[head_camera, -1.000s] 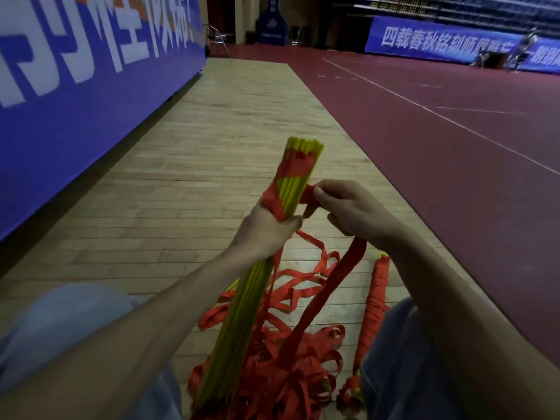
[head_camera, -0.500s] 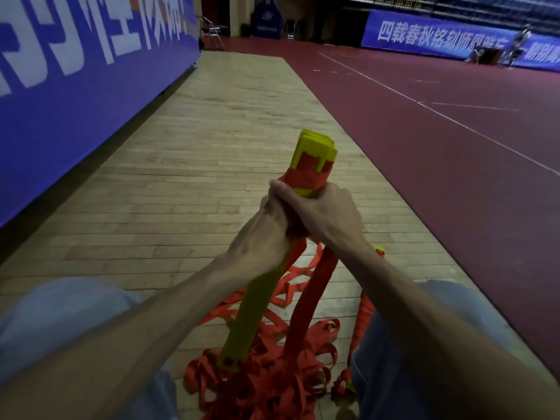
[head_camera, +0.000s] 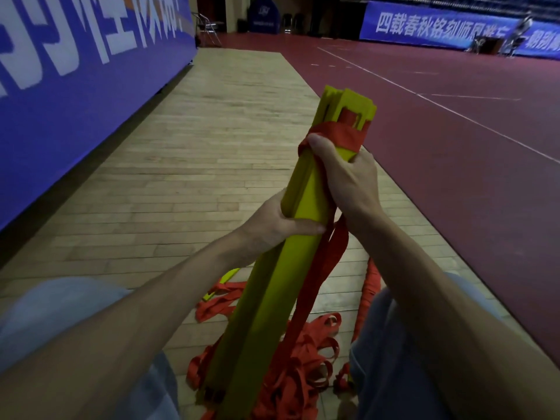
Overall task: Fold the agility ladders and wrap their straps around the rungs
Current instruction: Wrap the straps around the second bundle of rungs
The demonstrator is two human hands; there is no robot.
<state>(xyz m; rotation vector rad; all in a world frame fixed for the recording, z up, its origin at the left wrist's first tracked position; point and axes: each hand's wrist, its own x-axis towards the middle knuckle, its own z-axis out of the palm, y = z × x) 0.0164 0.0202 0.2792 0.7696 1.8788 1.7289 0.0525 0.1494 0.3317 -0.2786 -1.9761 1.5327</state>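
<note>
Gripping rungs lower, apparently: left hand

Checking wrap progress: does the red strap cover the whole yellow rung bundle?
No, the red strap circles only the top of the rung bundle, above the right hand.

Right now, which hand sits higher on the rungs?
The right hand, gripping just below the red strap wrapped near the top; the left hand holds the rungs lower down.
</note>
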